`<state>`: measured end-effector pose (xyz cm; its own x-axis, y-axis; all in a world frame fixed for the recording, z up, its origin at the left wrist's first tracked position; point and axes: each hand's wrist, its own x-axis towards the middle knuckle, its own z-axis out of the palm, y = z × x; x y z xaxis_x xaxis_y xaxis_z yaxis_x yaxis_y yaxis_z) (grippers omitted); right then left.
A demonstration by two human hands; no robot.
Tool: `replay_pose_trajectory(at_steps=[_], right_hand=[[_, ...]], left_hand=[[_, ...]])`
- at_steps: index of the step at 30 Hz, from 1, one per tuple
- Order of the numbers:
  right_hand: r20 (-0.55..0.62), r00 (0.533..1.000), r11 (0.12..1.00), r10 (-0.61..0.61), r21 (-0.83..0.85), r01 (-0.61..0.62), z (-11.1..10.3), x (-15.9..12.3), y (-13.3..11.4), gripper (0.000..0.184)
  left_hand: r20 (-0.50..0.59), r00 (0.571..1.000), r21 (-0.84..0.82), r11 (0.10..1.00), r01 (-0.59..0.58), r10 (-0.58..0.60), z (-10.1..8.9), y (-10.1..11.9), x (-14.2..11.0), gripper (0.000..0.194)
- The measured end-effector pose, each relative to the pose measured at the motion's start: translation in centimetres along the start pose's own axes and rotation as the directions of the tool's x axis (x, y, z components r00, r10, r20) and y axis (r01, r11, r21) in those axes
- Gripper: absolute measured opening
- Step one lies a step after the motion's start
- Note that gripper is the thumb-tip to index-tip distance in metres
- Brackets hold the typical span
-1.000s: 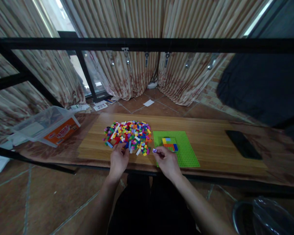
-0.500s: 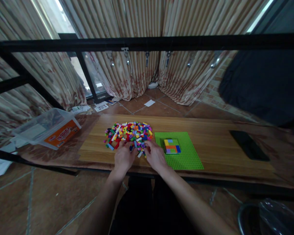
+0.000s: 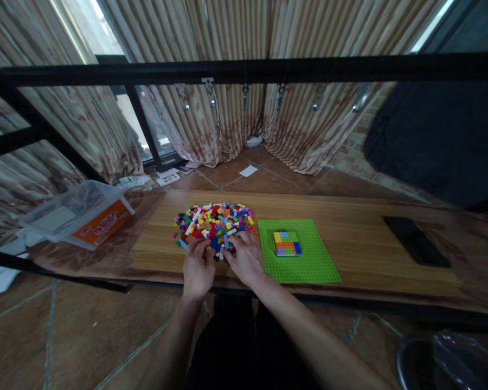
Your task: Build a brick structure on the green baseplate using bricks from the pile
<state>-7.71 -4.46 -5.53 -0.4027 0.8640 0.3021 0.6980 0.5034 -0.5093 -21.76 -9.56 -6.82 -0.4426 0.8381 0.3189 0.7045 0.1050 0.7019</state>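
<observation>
Your left hand (image 3: 198, 269) and right hand (image 3: 246, 260) meet the near edge of the loose brick pile (image 3: 211, 218), fingers curled; whether either is closed on a brick cannot be told, the fingertips being hidden. The pile lies on the bench (image 3: 361, 244) left of the green baseplate (image 3: 309, 271), presumably within both hands' reach and clear of the multicoloured brick assembly (image 3: 287, 244), whose underside is unseen.

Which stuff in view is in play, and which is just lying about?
In play, judging by the hands:
- loose brick pile, left hand and right hand at its near edge
- green baseplate
- small brick build on it

Probably just lying about:
- dark flat slab
- paper sheet on the floor
- clear box, role unclear
</observation>
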Motion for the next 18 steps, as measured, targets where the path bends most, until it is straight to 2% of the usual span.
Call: replay_pose_trajectory(at_steps=[7, 18], right_hand=[[0.027, 0.995, 0.990, 0.098, -0.104, -0.094, 0.3, 0.7, -1.2, 0.024], [0.032, 0.990, 0.985, 0.135, -0.111, -0.131, 0.5, 0.9, -1.8, 0.020]], left_hand=[[0.001, 1.000, 0.000, 1.000, 0.005, -0.005, 0.0, -1.1, -0.5, 0.030], [0.038, 0.999, 0.045, 0.999, -0.008, 0.007, -0.1, -0.9, -0.5, 0.032]])
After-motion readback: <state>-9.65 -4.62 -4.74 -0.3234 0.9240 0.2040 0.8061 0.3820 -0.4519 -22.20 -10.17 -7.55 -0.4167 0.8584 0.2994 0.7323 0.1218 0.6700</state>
